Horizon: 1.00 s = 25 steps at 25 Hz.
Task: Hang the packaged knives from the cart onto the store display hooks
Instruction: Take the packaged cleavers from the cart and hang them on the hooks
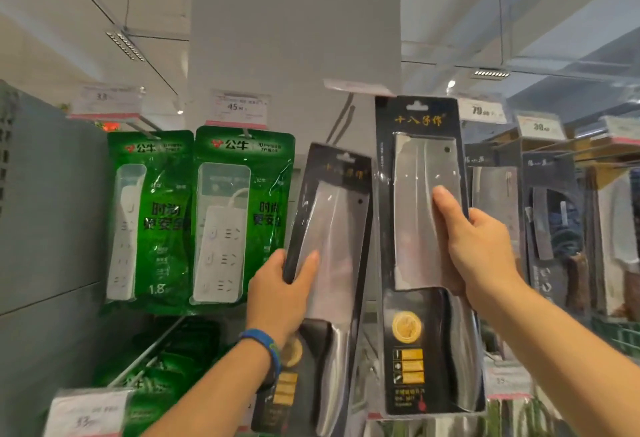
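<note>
- At the display wall, between the green power-strip packs (239, 215) and the hung knives (495, 194) on the right, a bare wire hook (343, 121) juts out under a price tag (360, 87).
- The right grip (478, 246) is clamped on an upright knife pack (419, 166), with the thumb across the clear blister and the fingers behind its right edge. The pack's hang slot (418, 104) sits just right of the tag, close to the hook.
- The left grip (277, 298) is clamped on the left edge of a second knife pack (332, 222). This one is held lower and tilted, its top leaning toward the hook wire.
- The step in hand looks like threading the upright pack.
  - Bring the slot to the hook's free end, which seems to lie under the tag.
  - Keep the card square to the wire, then slide it back.
- The tilted pack crowds the hook, so it would help to drop it lower and aside first.
- The handle end probably carries much of the weight, so the pack may swing when released. Let go slowly.
</note>
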Each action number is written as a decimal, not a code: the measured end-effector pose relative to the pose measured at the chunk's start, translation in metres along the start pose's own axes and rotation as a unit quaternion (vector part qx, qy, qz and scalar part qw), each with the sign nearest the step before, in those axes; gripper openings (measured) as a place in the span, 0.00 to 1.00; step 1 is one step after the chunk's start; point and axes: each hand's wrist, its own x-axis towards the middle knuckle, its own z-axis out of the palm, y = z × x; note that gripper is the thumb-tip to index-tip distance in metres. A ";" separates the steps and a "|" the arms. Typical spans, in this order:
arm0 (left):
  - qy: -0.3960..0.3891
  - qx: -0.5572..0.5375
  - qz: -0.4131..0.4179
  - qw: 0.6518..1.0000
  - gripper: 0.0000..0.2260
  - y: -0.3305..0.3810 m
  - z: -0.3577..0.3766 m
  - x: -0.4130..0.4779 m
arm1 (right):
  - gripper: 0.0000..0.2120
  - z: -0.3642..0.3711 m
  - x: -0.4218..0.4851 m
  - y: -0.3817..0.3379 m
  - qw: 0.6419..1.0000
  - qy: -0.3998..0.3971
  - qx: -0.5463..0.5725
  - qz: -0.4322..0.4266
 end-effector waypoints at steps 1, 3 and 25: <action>0.002 -0.002 0.015 1.000 0.17 0.010 -0.001 0.005 | 0.39 0.000 0.000 0.001 1.000 -0.005 0.013 0.013; 0.017 -0.001 0.059 0.998 0.12 0.029 -0.002 0.015 | 0.42 0.001 0.000 0.001 0.999 -0.004 0.035 0.033; -0.021 0.056 0.096 0.994 0.13 0.051 0.001 0.020 | 0.51 -0.016 0.012 0.007 0.999 -0.024 0.000 0.027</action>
